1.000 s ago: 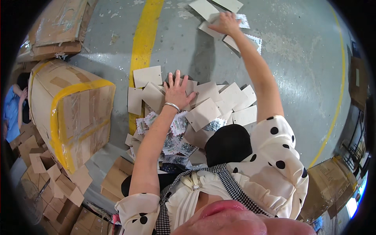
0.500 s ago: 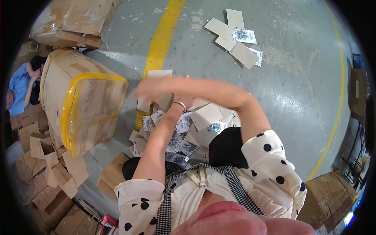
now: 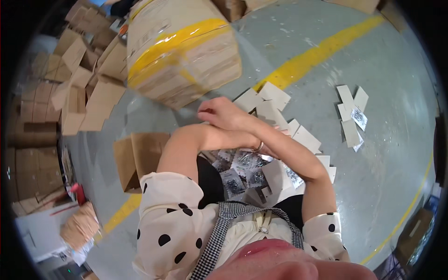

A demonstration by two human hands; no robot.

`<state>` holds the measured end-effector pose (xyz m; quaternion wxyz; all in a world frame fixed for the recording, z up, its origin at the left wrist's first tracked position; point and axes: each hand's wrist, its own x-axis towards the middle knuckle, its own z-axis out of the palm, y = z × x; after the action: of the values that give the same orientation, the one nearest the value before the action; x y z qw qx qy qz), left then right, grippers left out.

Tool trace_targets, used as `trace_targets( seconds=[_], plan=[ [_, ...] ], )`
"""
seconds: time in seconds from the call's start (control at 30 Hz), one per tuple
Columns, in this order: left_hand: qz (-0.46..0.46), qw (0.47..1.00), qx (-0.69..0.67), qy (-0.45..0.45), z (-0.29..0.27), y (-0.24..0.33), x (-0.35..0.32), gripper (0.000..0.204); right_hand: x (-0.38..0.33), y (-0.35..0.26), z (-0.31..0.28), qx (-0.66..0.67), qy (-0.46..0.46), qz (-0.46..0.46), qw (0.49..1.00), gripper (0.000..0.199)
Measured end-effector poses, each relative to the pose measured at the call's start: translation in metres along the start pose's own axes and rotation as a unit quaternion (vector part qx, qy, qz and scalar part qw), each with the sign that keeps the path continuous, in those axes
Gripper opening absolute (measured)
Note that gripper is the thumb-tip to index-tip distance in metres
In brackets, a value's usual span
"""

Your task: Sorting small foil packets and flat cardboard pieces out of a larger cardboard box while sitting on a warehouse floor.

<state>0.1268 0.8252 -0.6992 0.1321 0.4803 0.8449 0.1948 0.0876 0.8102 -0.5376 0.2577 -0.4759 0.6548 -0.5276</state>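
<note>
My forearms cross over a floor pile of plain off-white cards [image 3: 305, 135] and silver, wavy-edged packets [image 3: 247, 158]. My right hand [image 3: 221, 113] reaches across to the left, above my left forearm and near the large taped carton [image 3: 196, 74]. Its fingers are curled in, and whatever they may hold is hidden. Under my right forearm, my left hand [image 3: 268, 150], with a bracelet at the wrist, lies low at the cards. Most of its fingers are covered, so its grip does not show.
An open brown box [image 3: 142, 161] stands left of my knee. Cards with silver packets [image 3: 352, 116] lie apart on the grey floor to the right. Open cartons [image 3: 88, 88] and stacked boxes [image 3: 39, 172] crowd the left. A yellow stripe [image 3: 317, 56] crosses the floor.
My view has turned leftward, so the large carton and pile sit further right in it. My right hand was blurred and outstretched; now it is curled, crossing over my left forearm.
</note>
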Motion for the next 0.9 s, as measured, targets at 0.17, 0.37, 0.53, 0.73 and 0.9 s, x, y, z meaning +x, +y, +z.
trace_targets(
  seconds=[0.17, 0.37, 0.53, 0.73, 0.9],
  plan=[
    [-0.020, 0.992, -0.047, 0.119, 0.012, 0.033, -0.044, 0.065, -0.021, -0.005, 0.059, 0.142, -0.066, 0.031, 0.987, 0.025],
    [-0.037, 0.996, -0.035, 0.068, 0.018, 0.044, -0.058, 0.065, -0.036, -0.006, 0.110, 0.128, -0.010, 0.002, 0.992, 0.041],
    [-0.048, 0.998, -0.029, 0.040, 0.018, 0.050, -0.069, 0.064, -0.034, -0.008, 0.121, 0.152, -0.005, -0.010, 0.988, 0.047],
    [-0.062, 0.997, -0.026, 0.027, 0.024, 0.054, -0.082, 0.063, -0.035, -0.012, 0.127, 0.143, 0.008, -0.004, 0.990, 0.048],
    [-0.069, 0.997, -0.026, 0.022, 0.026, 0.056, -0.088, 0.063, -0.037, -0.015, 0.128, 0.125, 0.025, -0.013, 0.992, 0.047]
  ],
)
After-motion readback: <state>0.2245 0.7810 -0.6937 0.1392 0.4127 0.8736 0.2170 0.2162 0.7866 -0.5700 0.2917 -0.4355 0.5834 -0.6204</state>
